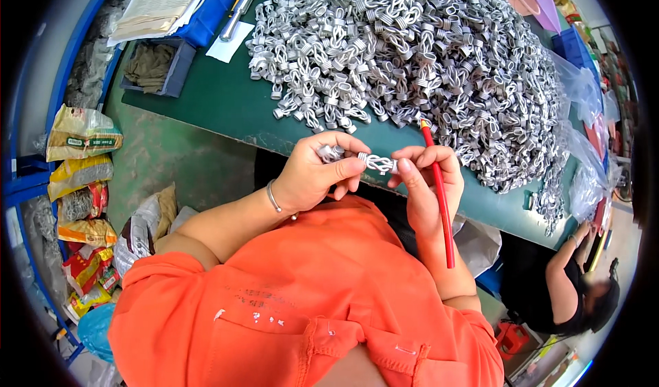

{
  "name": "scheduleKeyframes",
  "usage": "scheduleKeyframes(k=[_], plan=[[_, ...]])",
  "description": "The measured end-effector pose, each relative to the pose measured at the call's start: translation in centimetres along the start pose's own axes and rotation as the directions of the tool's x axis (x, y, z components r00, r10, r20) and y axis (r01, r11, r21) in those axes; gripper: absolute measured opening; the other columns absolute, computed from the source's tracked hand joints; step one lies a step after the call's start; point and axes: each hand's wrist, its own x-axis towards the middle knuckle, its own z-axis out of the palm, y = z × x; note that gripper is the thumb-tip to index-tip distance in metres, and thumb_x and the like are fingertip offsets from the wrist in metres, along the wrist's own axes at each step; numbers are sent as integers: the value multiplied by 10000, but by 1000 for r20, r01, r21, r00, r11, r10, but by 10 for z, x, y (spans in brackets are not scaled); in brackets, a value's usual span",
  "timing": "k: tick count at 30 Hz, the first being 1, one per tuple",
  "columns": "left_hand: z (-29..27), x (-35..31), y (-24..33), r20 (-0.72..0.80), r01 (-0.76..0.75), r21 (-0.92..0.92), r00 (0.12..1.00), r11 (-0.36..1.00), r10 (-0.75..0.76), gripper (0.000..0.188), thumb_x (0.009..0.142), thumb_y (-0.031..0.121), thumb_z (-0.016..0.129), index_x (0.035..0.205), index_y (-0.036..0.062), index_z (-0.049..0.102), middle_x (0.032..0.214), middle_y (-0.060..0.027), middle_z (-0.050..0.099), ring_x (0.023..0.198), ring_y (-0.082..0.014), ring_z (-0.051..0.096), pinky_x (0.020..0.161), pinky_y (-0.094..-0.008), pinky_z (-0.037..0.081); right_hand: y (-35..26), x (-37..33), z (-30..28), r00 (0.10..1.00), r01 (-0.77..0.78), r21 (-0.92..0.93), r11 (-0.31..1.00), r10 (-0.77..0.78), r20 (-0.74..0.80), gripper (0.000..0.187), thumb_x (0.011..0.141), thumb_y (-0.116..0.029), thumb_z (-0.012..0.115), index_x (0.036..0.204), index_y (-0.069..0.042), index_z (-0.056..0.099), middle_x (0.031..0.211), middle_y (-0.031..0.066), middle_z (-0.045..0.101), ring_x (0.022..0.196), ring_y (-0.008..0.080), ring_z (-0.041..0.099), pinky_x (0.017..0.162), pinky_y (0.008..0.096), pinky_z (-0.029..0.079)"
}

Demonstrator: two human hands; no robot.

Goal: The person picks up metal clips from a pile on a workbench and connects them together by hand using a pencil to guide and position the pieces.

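Observation:
Between my two hands is a small silver knot-shaped metal piece (378, 164) with looped strands and ribbed ends. My left hand (317, 167) pinches its left end between thumb and fingers. Another silver piece (331, 153) sits in the curl of that hand. The thumb and fingers of my right hand (427, 177) close on the other end. My right hand also holds a long red stick (439, 198), pencil-like with a yellowish tip, slanting down past the thumb. Just beyond my hands a large heap of similar silver pieces (412, 57) covers much of the green table (206, 102).
A grey bin with cloth (149, 71), a blue tray (218, 9) with papers and a white slip (230, 42) lie at the upper left. Bags (82, 136) fill a blue rack on the left. Clear plastic bags (583, 160) and another person (559, 291) are at the right.

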Motion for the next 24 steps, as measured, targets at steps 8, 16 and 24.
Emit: scheduleKeyframes(k=[8,16,24], plan=[[1,-4,2,-50,-35,89,998,995,40,153,830,45,582,963,-28,562,656,-73,564,478,-85,483,419,-187,382,13,-2,-9,984,-159,114,981,148,98,159,831,57,530,871,-43,412,881,152,592,733,156,610,566,223,506],[0,-5,3,39,-157,179,988,971,153,166,783,-28,614,944,-40,575,793,-76,550,536,-84,500,431,-185,386,28,-4,-10,990,-58,199,978,30,137,255,785,143,525,888,-42,384,993,187,549,861,212,604,752,301,523],[-2,-6,-2,-30,-132,164,990,978,139,176,805,0,605,976,-34,584,762,-63,593,580,-75,539,497,-189,450,20,-6,-7,933,354,-57,933,-348,97,382,725,190,559,912,-53,332,1004,209,533,912,292,600,757,353,532]])
